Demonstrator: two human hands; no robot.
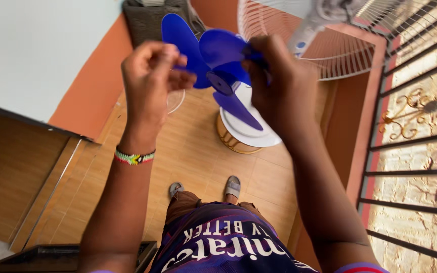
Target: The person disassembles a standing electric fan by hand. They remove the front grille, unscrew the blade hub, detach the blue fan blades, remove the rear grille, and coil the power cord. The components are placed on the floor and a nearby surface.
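A blue plastic fan blade (213, 60) with several vanes is held up in front of me at chest height. My left hand (150, 71) pinches the edge of one vane on the left side. On the right side my right hand (279, 81) grips another vane, its fingers wrapped over the edge. Below the blade stands the round white fan base (249, 134) with a gold-coloured rim, on the tiled floor. A white wire fan guard (340, 55) with the fan's pale motor housing (312, 25) hangs at the upper right, just behind my right hand.
A black metal railing (416, 136) with gold scrollwork runs along the right. An orange wall (89, 96) and a wooden door (11, 172) are on the left. A grey bag (145, 23) lies at the top. My sandalled feet (206, 187) stand on brown tiles.
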